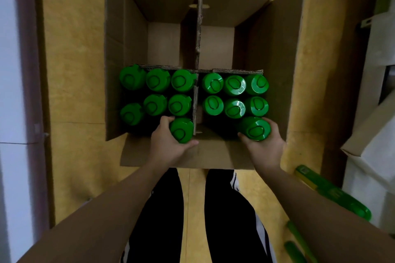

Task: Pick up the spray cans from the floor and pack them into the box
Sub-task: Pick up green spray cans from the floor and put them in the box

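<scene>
An open cardboard box (136,34) with a cross divider stands on the floor below me. Several green-capped spray cans (157,80) stand upright in its two near compartments, in two rows each. My left hand (168,145) grips a green-capped can (181,130) at the near edge of the left compartment, beside the divider. My right hand (265,147) grips another can (255,128), tilted, at the near right corner of the right compartment. The two far compartments hold nothing.
More green spray cans (333,192) lie on the yellow floor at the lower right, partly behind my right forearm. White cartons (376,130) stand along the right. A white surface with a dark edge (12,92) runs along the left. My legs are below the box.
</scene>
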A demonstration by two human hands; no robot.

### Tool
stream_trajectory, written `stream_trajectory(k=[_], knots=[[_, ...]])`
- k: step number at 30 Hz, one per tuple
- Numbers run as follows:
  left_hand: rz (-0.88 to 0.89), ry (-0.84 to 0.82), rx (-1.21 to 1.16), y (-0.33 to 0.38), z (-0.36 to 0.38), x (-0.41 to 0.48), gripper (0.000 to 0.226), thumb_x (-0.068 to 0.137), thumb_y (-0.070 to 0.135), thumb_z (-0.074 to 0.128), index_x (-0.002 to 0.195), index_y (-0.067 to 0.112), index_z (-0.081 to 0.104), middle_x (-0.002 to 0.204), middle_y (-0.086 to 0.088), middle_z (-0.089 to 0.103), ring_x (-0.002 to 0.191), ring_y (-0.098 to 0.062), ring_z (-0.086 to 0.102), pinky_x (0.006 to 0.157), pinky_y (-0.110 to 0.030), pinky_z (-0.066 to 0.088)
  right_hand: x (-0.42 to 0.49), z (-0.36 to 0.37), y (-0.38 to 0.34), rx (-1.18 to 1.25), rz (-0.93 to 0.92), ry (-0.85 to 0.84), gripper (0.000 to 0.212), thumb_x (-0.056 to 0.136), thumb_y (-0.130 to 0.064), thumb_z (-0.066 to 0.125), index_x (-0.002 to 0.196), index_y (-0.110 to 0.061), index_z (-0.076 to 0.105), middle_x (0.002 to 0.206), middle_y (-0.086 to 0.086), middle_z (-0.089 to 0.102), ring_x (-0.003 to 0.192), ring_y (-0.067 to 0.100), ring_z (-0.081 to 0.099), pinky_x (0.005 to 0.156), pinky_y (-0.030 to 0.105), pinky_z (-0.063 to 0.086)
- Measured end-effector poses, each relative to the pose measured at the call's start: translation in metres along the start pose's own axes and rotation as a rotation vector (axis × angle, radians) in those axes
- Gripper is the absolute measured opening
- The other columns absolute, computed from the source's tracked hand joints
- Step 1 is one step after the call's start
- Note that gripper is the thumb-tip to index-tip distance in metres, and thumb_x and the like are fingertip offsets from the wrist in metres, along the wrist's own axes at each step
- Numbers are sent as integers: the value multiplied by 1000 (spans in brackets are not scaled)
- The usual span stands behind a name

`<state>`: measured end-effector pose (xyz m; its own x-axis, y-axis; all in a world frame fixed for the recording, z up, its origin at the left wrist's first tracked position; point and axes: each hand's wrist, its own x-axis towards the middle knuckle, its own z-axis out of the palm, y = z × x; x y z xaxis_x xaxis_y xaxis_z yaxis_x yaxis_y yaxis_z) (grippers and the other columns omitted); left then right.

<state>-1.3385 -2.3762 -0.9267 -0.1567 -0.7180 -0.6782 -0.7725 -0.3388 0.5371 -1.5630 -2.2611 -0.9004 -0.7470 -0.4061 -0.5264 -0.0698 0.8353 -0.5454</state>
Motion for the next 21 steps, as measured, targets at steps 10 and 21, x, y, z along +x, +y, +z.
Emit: stream_trajectory(k=[10,21], knots=[[-85,47,73,-4,20,16,100,54,40,98,134,12,44,133,-10,56,125,-28,52,103,-36,43,14,2,16,-53,61,31,77,69,-25,93,136,-16,56,119,6,70,110,17,64,96,29,50],[-143,-62,18,4,10,1,114,59,58,89,151,18,35,146,-6,51,135,-26,47,111,-38,40,2,9,11,-232,-29,14,84,72,-31,90,142,-14,49,139,11,52,131,27,46,110,39,39]])
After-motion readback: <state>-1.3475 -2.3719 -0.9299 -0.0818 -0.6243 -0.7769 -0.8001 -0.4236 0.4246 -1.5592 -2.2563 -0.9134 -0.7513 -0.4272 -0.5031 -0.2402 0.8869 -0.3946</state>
